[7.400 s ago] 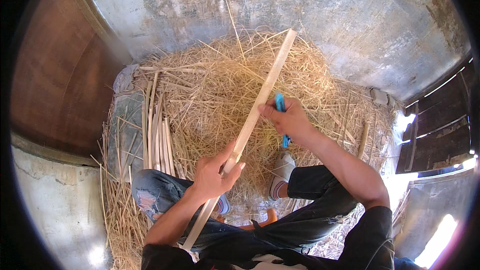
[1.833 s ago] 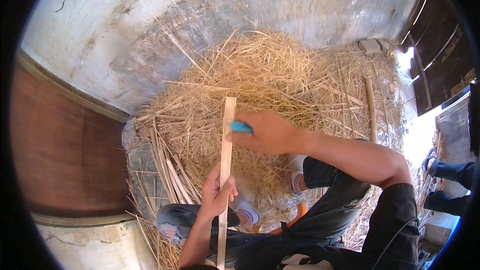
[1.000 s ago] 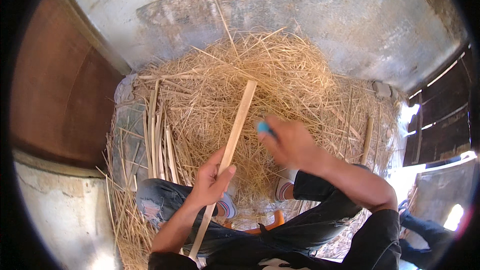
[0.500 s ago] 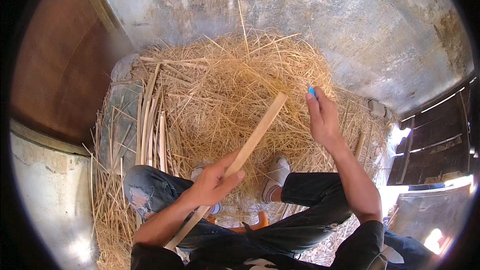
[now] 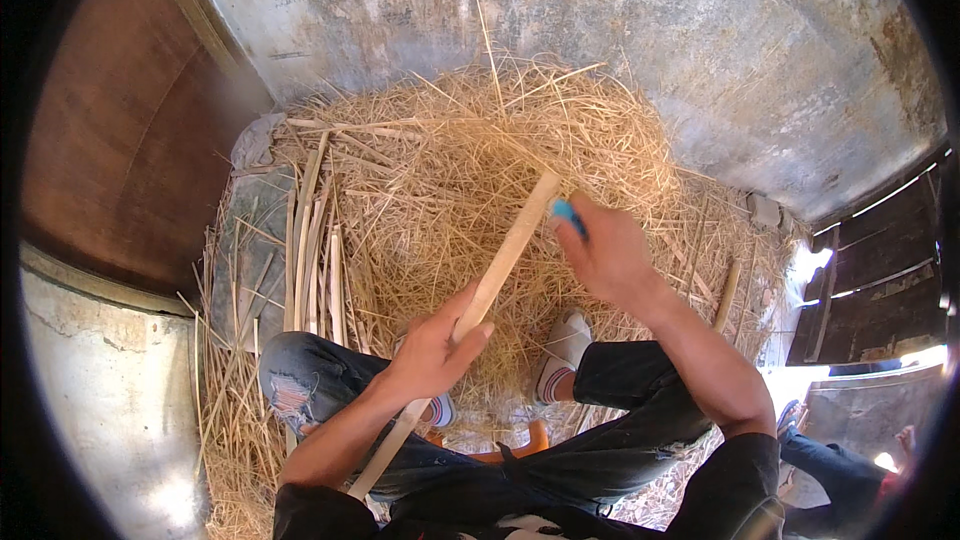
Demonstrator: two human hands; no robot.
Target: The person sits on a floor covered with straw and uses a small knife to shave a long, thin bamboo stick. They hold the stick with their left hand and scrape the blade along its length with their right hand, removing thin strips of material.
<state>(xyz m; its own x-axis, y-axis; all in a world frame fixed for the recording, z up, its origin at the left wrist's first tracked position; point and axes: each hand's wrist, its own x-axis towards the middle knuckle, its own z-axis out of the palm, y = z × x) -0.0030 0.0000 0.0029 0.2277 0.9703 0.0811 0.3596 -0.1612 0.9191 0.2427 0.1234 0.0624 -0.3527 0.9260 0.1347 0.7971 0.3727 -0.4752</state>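
A long, flat bamboo strip slants from near my lap up and to the right, over the pile of shavings. My left hand is closed round its lower half, thumb laid across it. Close to the strip's upper end, my right hand grips a small blue object, perhaps a tool handle. Fingers cover most of that object, and no blade can be made out. A narrow gap seems to lie between it and the strip.
Thin curled shavings heap up before my feet. Several more bamboo strips lie at the left beside my knee. A stained wall rises behind the heap. An orange stool shows below me; another person is at the lower right.
My right hand has moved left and down with the blue object, closer to the strip's upper end. My left hand keeps its hold on the strip. More of the other person shows.
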